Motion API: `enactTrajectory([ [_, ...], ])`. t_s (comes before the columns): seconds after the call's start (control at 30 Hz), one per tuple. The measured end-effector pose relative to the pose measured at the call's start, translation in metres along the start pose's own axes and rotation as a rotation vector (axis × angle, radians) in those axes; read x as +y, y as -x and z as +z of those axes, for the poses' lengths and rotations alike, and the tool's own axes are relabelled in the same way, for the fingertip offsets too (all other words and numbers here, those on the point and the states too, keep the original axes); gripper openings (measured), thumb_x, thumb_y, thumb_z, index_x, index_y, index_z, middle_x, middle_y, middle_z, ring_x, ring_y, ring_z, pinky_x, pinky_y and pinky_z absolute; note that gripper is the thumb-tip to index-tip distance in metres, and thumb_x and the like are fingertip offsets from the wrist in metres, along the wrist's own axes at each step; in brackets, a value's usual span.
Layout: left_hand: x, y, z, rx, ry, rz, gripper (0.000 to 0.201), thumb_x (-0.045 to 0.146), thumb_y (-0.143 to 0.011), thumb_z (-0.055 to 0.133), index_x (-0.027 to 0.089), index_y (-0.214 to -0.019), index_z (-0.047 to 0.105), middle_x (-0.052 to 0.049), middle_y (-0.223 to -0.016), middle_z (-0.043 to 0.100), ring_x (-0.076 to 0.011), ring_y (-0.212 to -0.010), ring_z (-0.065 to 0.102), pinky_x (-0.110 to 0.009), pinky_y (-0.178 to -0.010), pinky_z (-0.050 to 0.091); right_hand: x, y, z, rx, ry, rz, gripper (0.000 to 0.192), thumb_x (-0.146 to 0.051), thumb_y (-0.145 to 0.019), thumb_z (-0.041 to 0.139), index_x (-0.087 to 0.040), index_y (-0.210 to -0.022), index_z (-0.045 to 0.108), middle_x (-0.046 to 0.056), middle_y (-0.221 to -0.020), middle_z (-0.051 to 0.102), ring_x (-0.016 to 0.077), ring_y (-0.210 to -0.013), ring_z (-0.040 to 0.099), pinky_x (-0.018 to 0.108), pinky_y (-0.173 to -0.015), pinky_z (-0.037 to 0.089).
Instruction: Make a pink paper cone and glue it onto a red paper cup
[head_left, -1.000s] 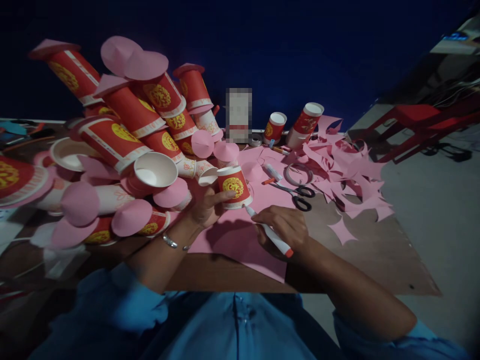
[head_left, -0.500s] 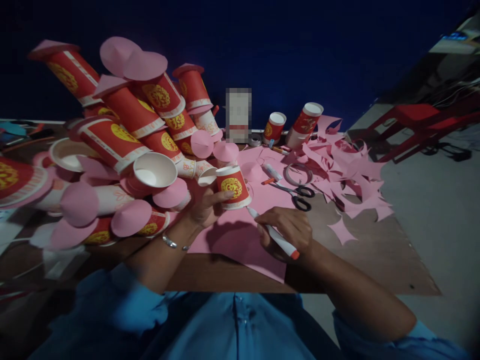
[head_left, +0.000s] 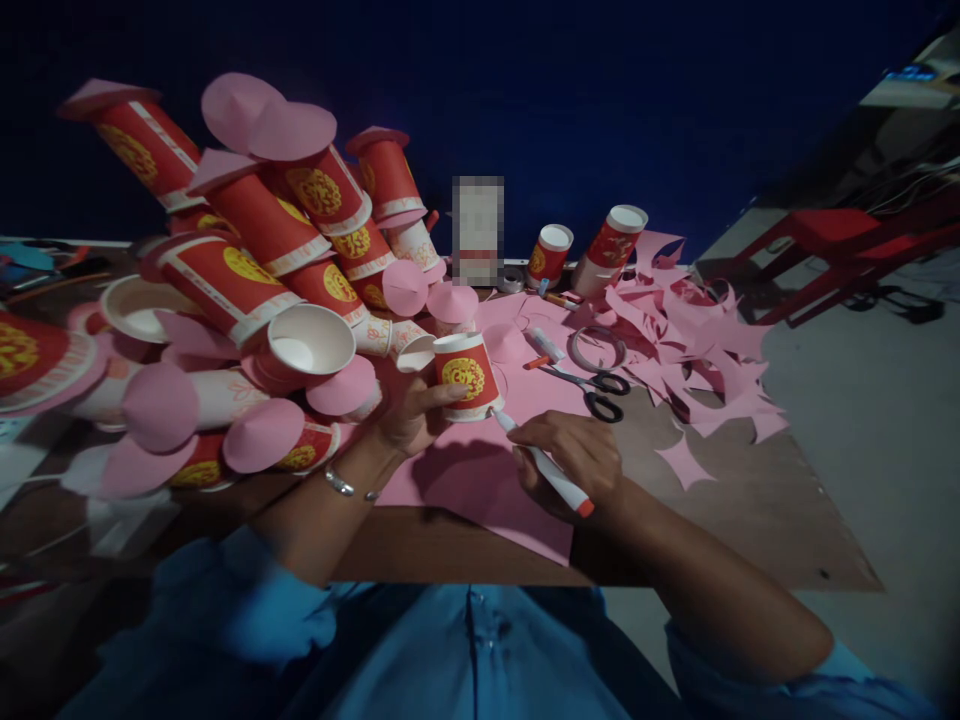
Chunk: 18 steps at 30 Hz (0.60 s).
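Wooden table: fills the middle of the frame, dim light, dark blue wall behind.

Pile of red paper cups: left and upper left of the frame, many lying on their sides, several capped with pink paper discs or cones, some nested end to end.

Pink paper sheet: flat on the table at centre, under both hands. Pink offcuts scattered to the right of centre, jagged scraps with round cut-outs.

Two more cups stand at the back, right of centre.

Left hand: just left of centre, fingers and thumb wrapped around one red paper cup. The cup sits inverted, wide rim down on the pink sheet, axis near upright with the top tilted slightly to the upper left.

Right hand: just right of and below the cup, closed in a writing grip on a white marker. Marker long axis runs from lower right (orange end) to upper left; the tip meets the sheet at the cup's lower right rim. The right hand is thus apart from the cup, joined only through the marker; the left hand is the one on it.

Scissors, black handles, lie shut just above the right hand, a tape roll and a second marker beyond them.
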<state>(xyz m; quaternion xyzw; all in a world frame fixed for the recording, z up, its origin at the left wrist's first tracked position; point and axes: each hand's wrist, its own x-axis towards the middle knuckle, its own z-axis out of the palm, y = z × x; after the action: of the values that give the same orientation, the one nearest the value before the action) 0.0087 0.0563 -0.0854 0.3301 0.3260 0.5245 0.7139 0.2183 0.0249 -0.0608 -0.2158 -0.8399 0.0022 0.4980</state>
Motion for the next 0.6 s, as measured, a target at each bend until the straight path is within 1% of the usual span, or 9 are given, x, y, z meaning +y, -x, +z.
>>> enactTrajectory([
  [0.1,0.0,-0.0002,-0.0001,-0.013,0.006,0.003,0.074,0.024,-0.066,0.091,0.023,-0.135,0.065,-0.007,-0.104,0.082,-0.0355,-0.118,0.075,-0.05,-0.106,0.06,0.0005,0.001,-0.0001,-0.015,-0.002,-0.001,0.025,-0.006,-0.092,0.06,-0.019,-0.113,0.062,0.001,-0.076,0.074,0.0159,-0.064,0.072,0.026,-0.06,0.059],
  [0.27,-0.0001,-0.0003,-0.0011,-0.012,-0.004,-0.011,0.076,0.025,-0.064,0.092,0.022,-0.135,0.065,-0.008,-0.104,0.081,-0.0356,-0.116,0.075,-0.049,-0.103,0.061,0.0004,0.0018,-0.0013,-0.043,-0.022,0.021,0.02,-0.007,-0.093,0.06,-0.019,-0.107,0.062,0.001,-0.075,0.073,0.0149,-0.062,0.071,0.025,-0.058,0.057],
  [0.4,-0.0004,-0.0006,-0.0017,0.009,-0.012,-0.018,0.076,0.025,-0.064,0.092,0.023,-0.135,0.065,-0.008,-0.108,0.081,-0.035,-0.116,0.075,-0.048,-0.102,0.061,-0.0008,0.0001,-0.0023,-0.03,-0.014,0.01,0.018,-0.006,-0.092,0.059,-0.019,-0.105,0.062,0.0,-0.072,0.072,0.0142,-0.059,0.069,0.024,-0.055,0.055],
  [0.5,0.0003,-0.0018,-0.0009,0.019,0.014,-0.025,0.074,0.024,-0.065,0.09,0.022,-0.135,0.065,-0.008,-0.111,0.081,-0.0343,-0.117,0.074,-0.048,-0.102,0.061,-0.0016,-0.0002,-0.0035,-0.022,-0.015,0.001,0.019,-0.008,-0.091,0.06,-0.019,-0.106,0.062,0.0,-0.071,0.071,0.0144,-0.058,0.069,0.025,-0.055,0.055],
  [0.6,0.0018,-0.0031,0.001,-0.005,0.07,-0.04,0.071,0.026,-0.068,0.086,0.022,-0.135,0.065,-0.01,-0.116,0.08,-0.0337,-0.117,0.074,-0.049,-0.101,0.062,-0.0019,0.0009,-0.0041,-0.01,-0.017,-0.007,0.021,-0.008,-0.09,0.061,-0.018,-0.108,0.062,0.0,-0.071,0.072,0.0149,-0.058,0.07,0.025,-0.057,0.056],
])
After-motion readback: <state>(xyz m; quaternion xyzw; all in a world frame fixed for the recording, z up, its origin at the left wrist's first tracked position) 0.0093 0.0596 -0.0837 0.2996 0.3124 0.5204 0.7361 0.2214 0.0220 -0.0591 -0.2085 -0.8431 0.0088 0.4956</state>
